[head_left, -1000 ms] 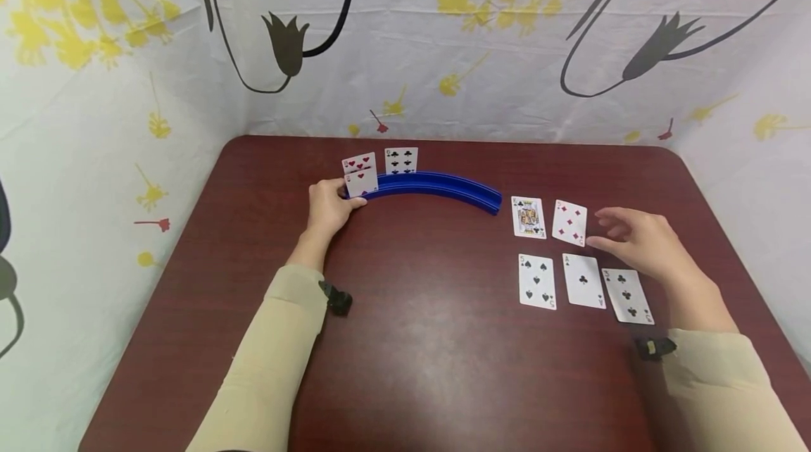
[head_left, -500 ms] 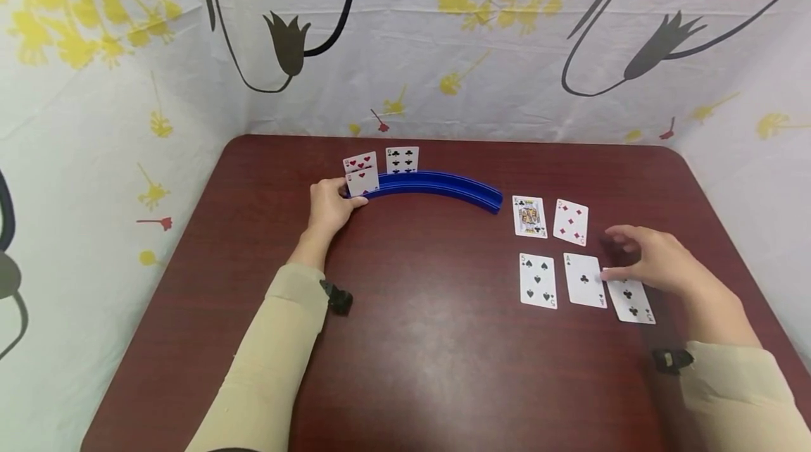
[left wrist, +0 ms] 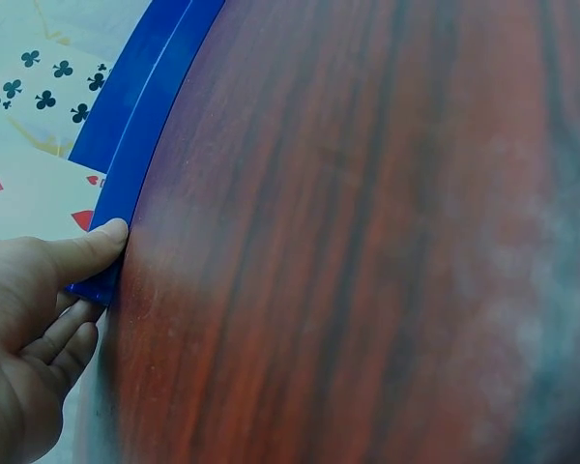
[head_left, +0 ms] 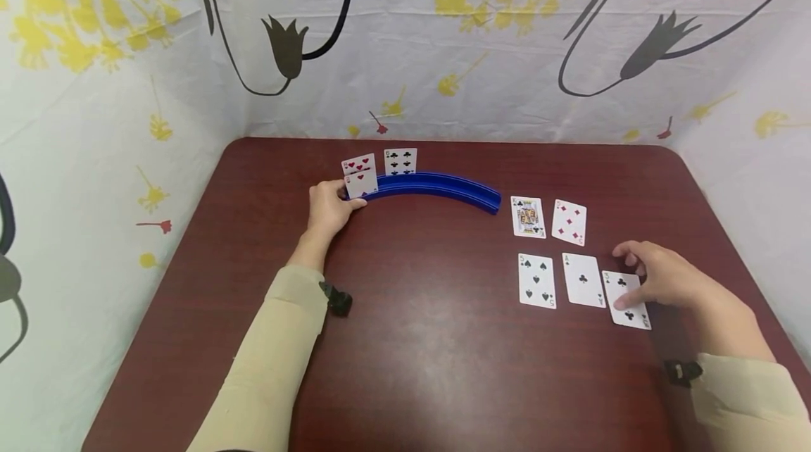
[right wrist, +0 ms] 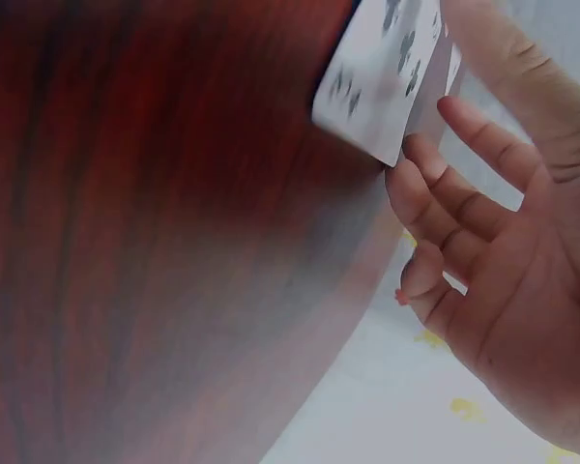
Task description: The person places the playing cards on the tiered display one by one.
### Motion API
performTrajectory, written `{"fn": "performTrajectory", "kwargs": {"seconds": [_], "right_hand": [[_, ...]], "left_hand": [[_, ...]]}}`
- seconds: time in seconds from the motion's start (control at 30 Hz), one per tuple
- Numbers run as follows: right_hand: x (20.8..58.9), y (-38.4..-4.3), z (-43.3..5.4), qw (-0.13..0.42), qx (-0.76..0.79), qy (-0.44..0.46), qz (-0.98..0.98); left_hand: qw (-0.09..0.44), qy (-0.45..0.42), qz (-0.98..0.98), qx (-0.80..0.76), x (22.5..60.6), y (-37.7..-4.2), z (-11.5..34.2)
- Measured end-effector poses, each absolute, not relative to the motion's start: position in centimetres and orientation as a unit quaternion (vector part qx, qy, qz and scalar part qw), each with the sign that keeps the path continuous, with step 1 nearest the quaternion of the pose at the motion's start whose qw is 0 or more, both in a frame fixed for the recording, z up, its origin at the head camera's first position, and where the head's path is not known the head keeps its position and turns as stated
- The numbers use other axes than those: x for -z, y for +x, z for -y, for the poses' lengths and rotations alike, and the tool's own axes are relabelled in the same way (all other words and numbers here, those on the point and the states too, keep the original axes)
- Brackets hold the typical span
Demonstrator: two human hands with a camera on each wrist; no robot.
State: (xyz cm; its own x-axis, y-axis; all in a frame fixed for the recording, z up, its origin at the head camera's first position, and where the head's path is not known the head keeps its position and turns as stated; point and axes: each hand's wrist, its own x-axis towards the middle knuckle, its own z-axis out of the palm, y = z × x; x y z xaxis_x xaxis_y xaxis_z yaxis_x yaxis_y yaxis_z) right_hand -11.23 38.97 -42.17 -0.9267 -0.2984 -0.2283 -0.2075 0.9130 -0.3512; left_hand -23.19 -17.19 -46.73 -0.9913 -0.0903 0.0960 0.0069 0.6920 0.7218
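Head view: with the person's own side of the table (head_left: 418, 367) as six o'clock, a curved blue card holder (head_left: 443, 186) lies at twelve. At ten, the left hand (head_left: 326, 207) is clamped on the holder's end, its thumb over the near edge. Standing at that end are two heart cards (head_left: 361, 183), one partly covering the other, and next to them, toward twelve, the six of clubs (head_left: 400, 160).

Five more cards lie face up. Around two o'clock I see the king of clubs (head_left: 529, 217) and the five of diamonds (head_left: 569, 222), side by side. Nearer three are the five of spades (head_left: 537, 281), the ace of clubs (head_left: 583, 280) and the three of clubs (head_left: 620, 286).

The right hand (head_left: 671, 279) is at three o'clock, thumb and fingers apart, the thumb over the three of clubs, the other fingers loosely bent; how hard the thumb presses, I can't tell. The two hands are well apart. Beyond twelve hangs a flower-print cloth (head_left: 494, 79).
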Motion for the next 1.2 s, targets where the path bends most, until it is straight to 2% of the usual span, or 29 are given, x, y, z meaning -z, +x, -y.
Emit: {"fn": "performTrajectory", "kwargs": {"seconds": [0.53, 0.7, 1.0, 1.2], "right_hand": [[42.5, -10.9, -39.7, 0.15, 0.141, -0.108, -0.973], [42.2, -11.1, -40.1, 0.113, 0.121, -0.101, -0.981], [41.8, -11.1, -40.2, 0.004, 0.149, -0.096, -0.984], [41.0, -11.4, -39.9, -0.051, 0.163, -0.085, -0.982]], "left_hand": [[0.063, 0.02, 0.917, 0.394, 46.7, -23.1, 17.3], [0.066, 0.017, 0.919, 0.388, 46.6, -23.1, 17.3], [0.069, 0.01, 0.922, 0.382, 46.4, -23.1, 17.3], [0.07, 0.009, 0.923, 0.378, 46.4, -23.1, 17.3]]}}
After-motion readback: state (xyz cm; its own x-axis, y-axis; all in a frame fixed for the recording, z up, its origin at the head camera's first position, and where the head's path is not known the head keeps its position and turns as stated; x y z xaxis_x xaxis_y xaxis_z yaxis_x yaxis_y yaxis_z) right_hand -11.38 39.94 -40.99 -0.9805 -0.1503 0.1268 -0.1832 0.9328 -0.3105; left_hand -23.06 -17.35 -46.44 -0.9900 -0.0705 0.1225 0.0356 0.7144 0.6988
